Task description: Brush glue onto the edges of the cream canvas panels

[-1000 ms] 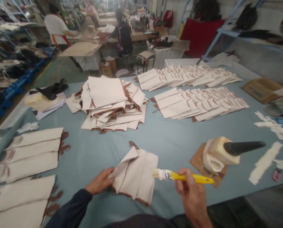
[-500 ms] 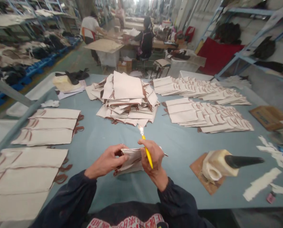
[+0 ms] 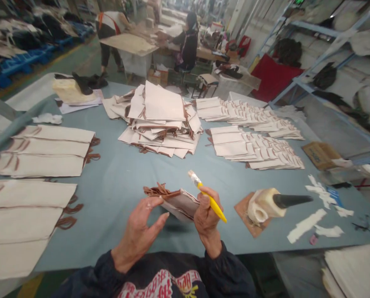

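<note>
A small cream fabric pouch (image 3: 180,205) with brown trim and a bunch of brown cords hangs tilted over the table between my hands. My right hand (image 3: 208,213) grips its right edge and also holds a paintbrush (image 3: 214,203) with a yellow handle, its whitish bristles pointing up and left. My left hand (image 3: 141,227) lies at the pouch's left side, thumb and fingers apart; the fingertips are close to the corded edge, and whether they touch it I cannot tell. Beyond the pouch rises a loose pile of similar cream pouches (image 3: 164,103).
Overlapping pouches lie in rows at left (image 3: 48,142) and right (image 3: 256,147). A cream glue-crusted container (image 3: 265,203) with a black spout sits on a brown board (image 3: 242,209). White scraps (image 3: 306,225) and a cardboard box (image 3: 320,155) are further right. Two people work beyond the table.
The pouch has turned, bringing its brown cords up at the far left. My left hand has loosened and spread its fingers. The brush has swung toward the upper left, and the view has shifted.
</note>
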{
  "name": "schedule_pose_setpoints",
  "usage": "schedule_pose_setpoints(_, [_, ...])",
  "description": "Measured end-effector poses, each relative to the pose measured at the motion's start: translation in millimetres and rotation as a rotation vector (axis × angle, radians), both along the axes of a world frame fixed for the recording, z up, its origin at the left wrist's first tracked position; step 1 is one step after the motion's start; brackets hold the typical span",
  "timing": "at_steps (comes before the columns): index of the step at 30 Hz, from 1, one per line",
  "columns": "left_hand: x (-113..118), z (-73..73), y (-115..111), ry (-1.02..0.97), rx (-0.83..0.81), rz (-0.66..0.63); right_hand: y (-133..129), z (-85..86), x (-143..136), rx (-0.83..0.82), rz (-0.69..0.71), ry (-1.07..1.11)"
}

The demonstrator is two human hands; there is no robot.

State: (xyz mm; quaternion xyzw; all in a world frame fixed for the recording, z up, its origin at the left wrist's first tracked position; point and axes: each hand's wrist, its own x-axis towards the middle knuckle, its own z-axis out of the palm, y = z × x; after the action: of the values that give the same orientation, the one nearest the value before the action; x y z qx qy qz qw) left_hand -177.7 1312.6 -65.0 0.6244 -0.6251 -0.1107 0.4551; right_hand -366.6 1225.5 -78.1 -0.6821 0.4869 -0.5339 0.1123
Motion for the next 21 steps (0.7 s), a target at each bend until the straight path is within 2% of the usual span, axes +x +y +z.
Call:
schedule_pose_setpoints(4, [-6,5.2,-6,-0.015,-0.048,0.002,14,-0.4,-8,0.007,-0.039,-0.011])
schedule_pose_setpoints(8, [-7,10.2,-12,0.003,-0.076,-0.118,25,3.9,-16,-0.006,-0.056,-0.01])
schedule_pose_setpoints(11, [-16,16.1,-6,0.015,-0.039,-0.159,32,8.0,-18,-0.016,-0.067,-0.007])
schedule_pose_setpoints(15, [-34,30.8,6,0.125,0.177,-0.286,45,11.7,-15,0.0,-0.007,0.011])
schedule_pose_setpoints(17, [-35,35.4,7,0.211,0.318,-0.356,53,14.4,-12,0.038,-0.014,0.003])
schedule_pose_setpoints(19, [-26,32.6,4,0.282,0.441,-0.365,60,17.8,-9,0.132,-0.05,-0.114])
schedule_pose_setpoints(21, [-12,21.3,-4,0.293,0.516,-0.322,61,20.4,-11,0.232,-0.057,-0.343])
